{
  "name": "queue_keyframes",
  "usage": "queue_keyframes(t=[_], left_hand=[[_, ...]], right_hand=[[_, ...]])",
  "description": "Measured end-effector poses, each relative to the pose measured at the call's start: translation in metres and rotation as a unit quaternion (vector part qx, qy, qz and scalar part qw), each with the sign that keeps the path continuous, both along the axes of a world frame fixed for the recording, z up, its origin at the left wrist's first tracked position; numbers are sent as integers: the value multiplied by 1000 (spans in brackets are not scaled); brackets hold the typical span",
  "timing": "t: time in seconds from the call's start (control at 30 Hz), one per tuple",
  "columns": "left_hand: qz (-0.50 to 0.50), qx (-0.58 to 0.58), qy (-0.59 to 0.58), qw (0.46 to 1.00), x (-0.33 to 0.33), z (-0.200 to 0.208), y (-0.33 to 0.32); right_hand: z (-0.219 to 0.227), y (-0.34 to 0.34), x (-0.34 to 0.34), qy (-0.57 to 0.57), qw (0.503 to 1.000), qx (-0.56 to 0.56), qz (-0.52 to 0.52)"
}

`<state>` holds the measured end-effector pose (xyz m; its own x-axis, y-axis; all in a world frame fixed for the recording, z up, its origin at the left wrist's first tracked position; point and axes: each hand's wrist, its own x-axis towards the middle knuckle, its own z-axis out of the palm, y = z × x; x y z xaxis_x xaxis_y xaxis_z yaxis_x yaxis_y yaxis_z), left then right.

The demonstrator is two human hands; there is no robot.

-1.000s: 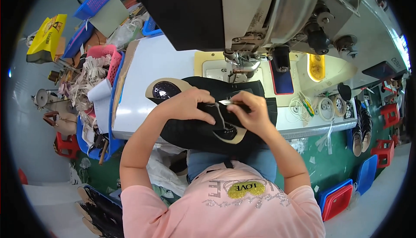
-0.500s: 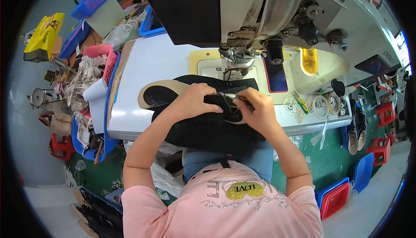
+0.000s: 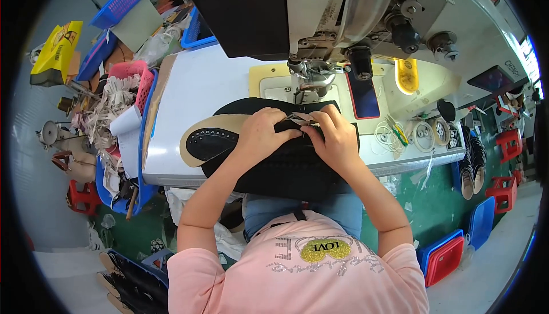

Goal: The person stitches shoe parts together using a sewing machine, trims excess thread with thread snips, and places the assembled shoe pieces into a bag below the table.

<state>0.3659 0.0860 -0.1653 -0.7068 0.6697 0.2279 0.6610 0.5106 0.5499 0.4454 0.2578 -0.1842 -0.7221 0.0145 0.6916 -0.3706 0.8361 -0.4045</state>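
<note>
White table [image 3: 177, 108], sewing machine [image 3: 314, 5] behind: left hand [image 3: 260, 137] clamps fingers on black shoe material [image 3: 274, 171] at the front edge, right hand [image 3: 337, 140] pinches a pale piece [image 3: 300, 118] — likely hand-detailing, steady tension needed next.

Green floor [image 3: 426, 214] below a white worktable [image 3: 177, 97]; red stools [image 3: 503, 184] stand beyond the worktable's left and right edges; pale grey wall [image 3: 48, 205] far left; bright window [image 3: 529, 58] far right.

Left side: yellow bag [image 3: 57, 50] and pink basket [image 3: 147, 88] (pale strips [image 3: 119, 95] hang over its edge). Right side: red stool [image 3: 503, 193], green floor [image 3: 420, 214], red tray [image 3: 445, 264] overlapping a blue tray [image 3: 436, 246].
</note>
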Motion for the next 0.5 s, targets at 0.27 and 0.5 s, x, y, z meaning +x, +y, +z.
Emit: queue_keyframes(t=[0.27, 0.5], left_hand=[[22, 46, 15, 999, 2, -2, 1], [71, 85, 255, 961, 20, -7, -2]], right_hand=[[9, 5, -3, 29, 999, -40, 23], [15, 8, 33, -198, 891, -402, 76]])
